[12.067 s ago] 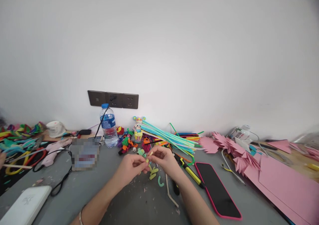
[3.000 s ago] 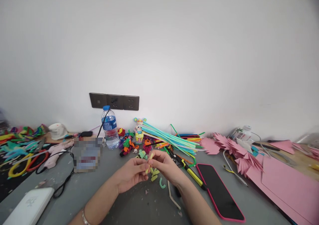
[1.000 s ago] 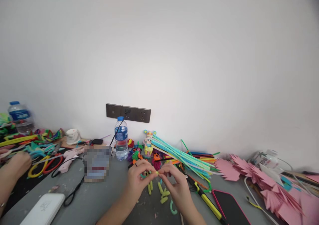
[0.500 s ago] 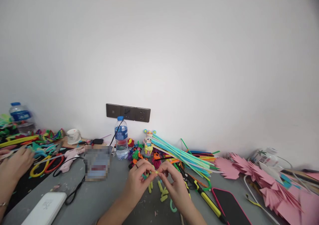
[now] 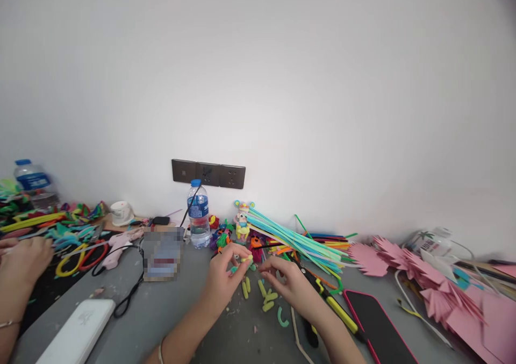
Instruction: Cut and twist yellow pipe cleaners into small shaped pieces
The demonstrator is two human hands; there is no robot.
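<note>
Fingers (image 5: pixel 235 250) of the left hand (image 5: pixel 220 279) hold a small yellow piece (image 5: pixel 247 258) in a pinch between thumb and forefinger, as the head view, the only one, shows. With the bottle (image 5: pixel 198 213) as landmark, this piece is held to the right of it and nearer to the person, above the tabletop (image 5: pixel 234 342). Just beside it, farther right from the bottle, is the right hand (image 5: pixel 296 287); its fingers are curled and narrowly parted, apart from the piece, and I cannot tell whether they keep some tiny bit. Below the hands, also to the right and in front of the bottle, several yellow-green pieces (image 5: pixel 270 296) lie loose, with a turquoise curved piece (image 5: pixel 282 318) near them, farther from the bottle. Close to the bottle's right side stands a small figurine (image 5: pixel 242 227). I judge that the step in hand is the shaping or fitting of one small part by fingertips. The next move would probably call for the left pinch to remain steady but light, while the right thumb and forefinger come to the piece and press or turn it, because too strong a squeeze could spoil its form.
</note>
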